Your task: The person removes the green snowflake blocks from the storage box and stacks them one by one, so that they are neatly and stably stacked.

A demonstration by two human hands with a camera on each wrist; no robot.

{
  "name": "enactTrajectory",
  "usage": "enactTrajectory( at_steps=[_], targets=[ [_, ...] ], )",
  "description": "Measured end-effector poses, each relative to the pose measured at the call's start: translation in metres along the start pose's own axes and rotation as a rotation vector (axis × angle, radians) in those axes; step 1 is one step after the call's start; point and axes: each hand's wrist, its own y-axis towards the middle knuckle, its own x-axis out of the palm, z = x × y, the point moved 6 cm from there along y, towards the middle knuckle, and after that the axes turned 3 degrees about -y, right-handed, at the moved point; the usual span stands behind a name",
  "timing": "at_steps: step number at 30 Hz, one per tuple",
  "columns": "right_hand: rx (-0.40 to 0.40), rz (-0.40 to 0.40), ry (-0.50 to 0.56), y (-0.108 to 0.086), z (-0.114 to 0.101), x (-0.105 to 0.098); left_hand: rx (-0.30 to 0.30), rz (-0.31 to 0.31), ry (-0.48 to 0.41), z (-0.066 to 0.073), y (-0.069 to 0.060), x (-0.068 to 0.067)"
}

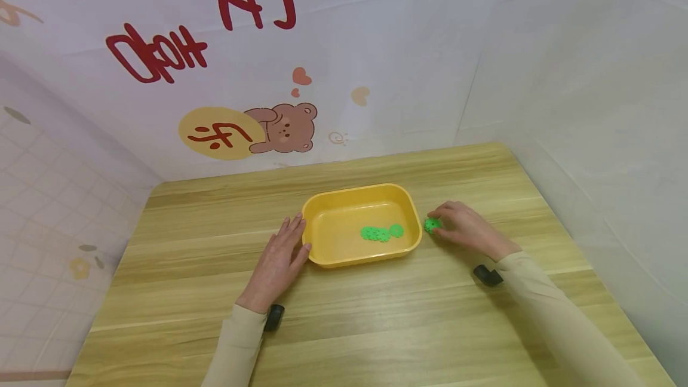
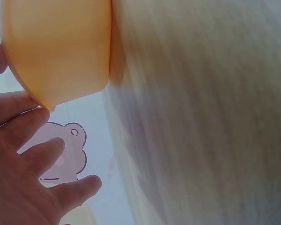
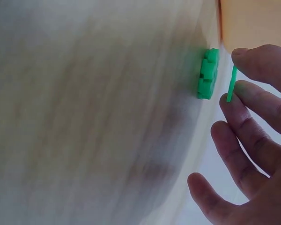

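Note:
A yellow plastic tray [image 1: 344, 257] sits on the table with several green toothed discs [image 1: 375, 233] lying in its right part. My left hand [image 1: 275, 261] touches the tray's left rim, its fingers fairly straight and spread. To the right of the tray, my right hand [image 1: 463, 227] pinches one thin green disc [image 3: 232, 85] between thumb and fingertips. Just below that disc a short stack of green discs [image 3: 208, 75] rests on the table; a small gap separates them in the right wrist view. From the head, the fingers partly cover this stack.
The wood-grain table [image 1: 344, 321] meets a white wall cloth [image 1: 408, 64] at the back, printed with a bear [image 1: 290, 128] and red lettering. More white cloth hangs along both sides. A black wrist camera [image 1: 274, 318] is worn under each forearm.

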Motion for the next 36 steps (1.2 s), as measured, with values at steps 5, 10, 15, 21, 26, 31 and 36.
enactTrajectory(
  at_steps=[5, 10, 15, 21, 26, 31, 36],
  targets=[
    [0.002, -0.017, 0.002, 0.0006, 0.0023, 0.0025, -0.002, -0.002, -0.001, 0.0001, 0.0004, 0.0005],
    [0.016, -0.036, 0.003, 0.0016, 0.0028, 0.0038, -0.001, 0.001, -0.005, 0.0002, 0.0007, 0.0006],
    [0.028, -0.041, 0.013, 0.0022, 0.0029, 0.0042, 0.002, 0.003, -0.010, 0.0004, 0.0007, 0.0005],
    [0.031, -0.046, 0.008, 0.0023, 0.0031, 0.0049, 0.002, 0.003, -0.012, 0.0003, 0.0007, 0.0002],
    [0.027, -0.044, 0.002, 0.0026, 0.0028, 0.0053, 0.002, -0.001, -0.013, 0.0005, 0.0006, -0.0002],
    [0.030, -0.041, 0.002, 0.0027, 0.0018, 0.0052, 0.005, -0.002, -0.011, 0.0006, 0.0005, -0.0004],
    [0.033, -0.040, 0.001, 0.0027, 0.0015, 0.0056, 0.006, 0.000, -0.016, 0.0005, 0.0001, -0.0001]
  ],
)
